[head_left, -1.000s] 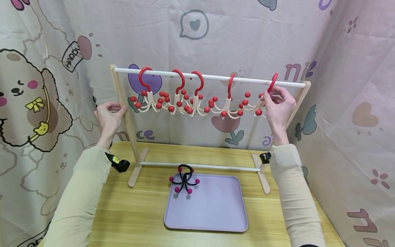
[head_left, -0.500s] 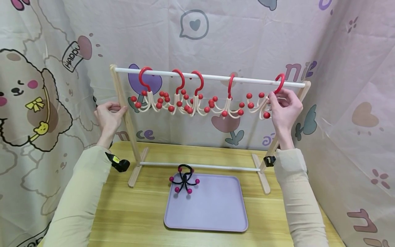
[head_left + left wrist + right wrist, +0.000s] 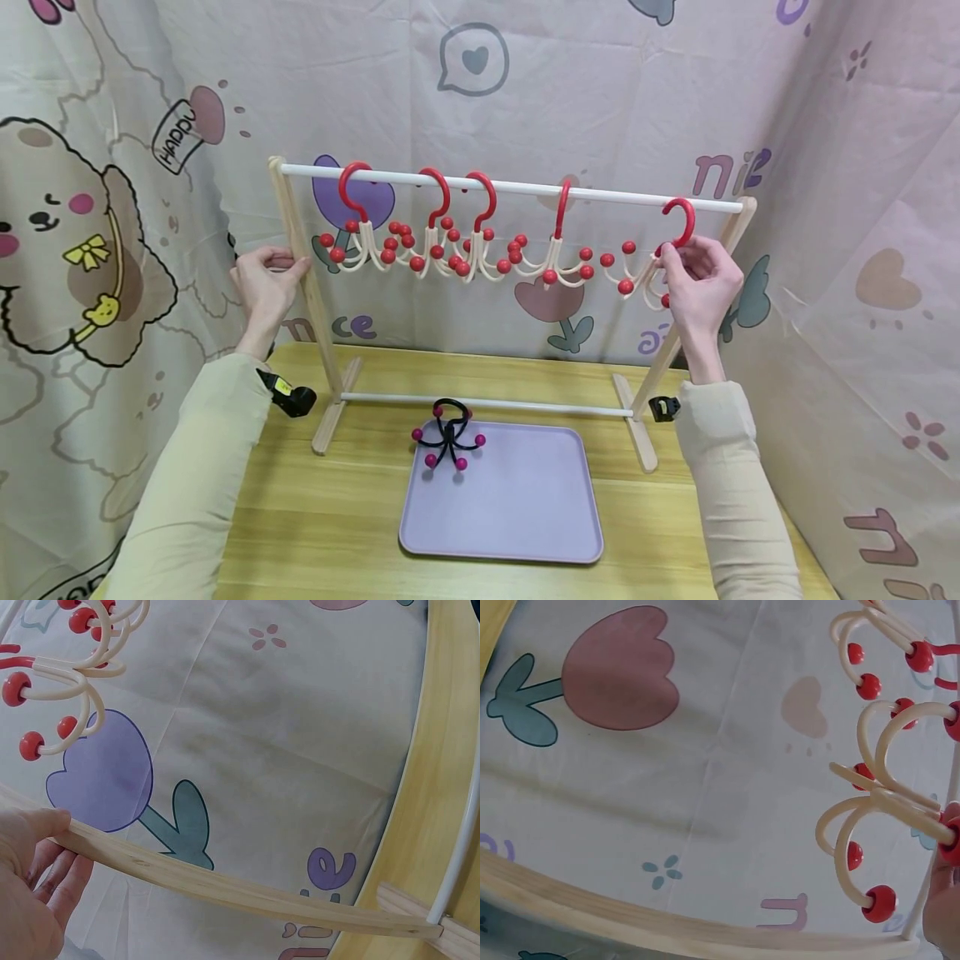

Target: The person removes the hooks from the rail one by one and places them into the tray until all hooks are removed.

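Note:
My left hand [image 3: 264, 287] pinches the left wooden post [image 3: 306, 267] of a small clothes rack; the left wrist view shows thumb and fingers around that post [image 3: 202, 881]. In my right hand [image 3: 705, 287] is a hanger [image 3: 643, 279] with a red hook, cream curved prongs and red ball tips, gripped just below the hook. Its hook [image 3: 688, 221] overlaps the white top bar [image 3: 615, 197] near the right end. Prongs of this hanger [image 3: 900, 806] fill the right side of the right wrist view, with the hand [image 3: 941, 915] partly out of frame.
Several matching hangers [image 3: 478, 242] hang along the bar to the left. A lilac tray [image 3: 510, 517] lies on the wooden table [image 3: 315, 517], with a black hanger with magenta balls [image 3: 449, 435] at its back left. The right post [image 3: 738, 221] stands beside my right hand.
My right hand has moved right and slightly down with the hanger, and its hook has dropped from above the bar to bar level. The left hand stays on the post.

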### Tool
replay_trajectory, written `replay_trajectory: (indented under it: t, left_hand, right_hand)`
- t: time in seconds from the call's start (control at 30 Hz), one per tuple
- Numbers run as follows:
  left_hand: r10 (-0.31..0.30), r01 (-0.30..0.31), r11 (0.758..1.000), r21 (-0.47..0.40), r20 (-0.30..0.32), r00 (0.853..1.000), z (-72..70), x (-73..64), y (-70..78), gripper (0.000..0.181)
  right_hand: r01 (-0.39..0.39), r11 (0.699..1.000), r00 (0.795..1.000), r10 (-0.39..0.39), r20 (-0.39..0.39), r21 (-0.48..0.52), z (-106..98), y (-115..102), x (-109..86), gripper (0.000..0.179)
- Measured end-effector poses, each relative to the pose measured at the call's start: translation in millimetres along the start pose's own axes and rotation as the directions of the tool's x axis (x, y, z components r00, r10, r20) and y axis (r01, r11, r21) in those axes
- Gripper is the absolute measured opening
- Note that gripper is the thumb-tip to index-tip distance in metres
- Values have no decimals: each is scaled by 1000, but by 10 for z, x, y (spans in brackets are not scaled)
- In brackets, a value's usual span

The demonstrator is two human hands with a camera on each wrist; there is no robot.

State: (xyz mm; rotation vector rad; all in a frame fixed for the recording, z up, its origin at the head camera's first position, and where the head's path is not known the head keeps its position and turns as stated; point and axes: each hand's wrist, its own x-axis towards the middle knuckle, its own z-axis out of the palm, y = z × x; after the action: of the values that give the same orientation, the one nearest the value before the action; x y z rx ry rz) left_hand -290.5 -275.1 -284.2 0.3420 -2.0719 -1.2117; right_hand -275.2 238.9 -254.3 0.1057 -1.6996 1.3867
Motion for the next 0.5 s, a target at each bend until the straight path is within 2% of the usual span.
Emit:
replay_trajectory:
  t: [0.23, 0.5]
  left_hand:
    - [7, -7, 1000, 0, 1, 1000, 1, -1, 0, 30]
    - [13, -13, 1000, -6, -2, 1000, -2, -7, 4, 30]
  right_hand:
    - [-16, 999, 999, 14, 45, 33, -57, 153, -124, 16]
    - [-95, 993, 988, 85, 127, 72, -65, 367, -349, 17]
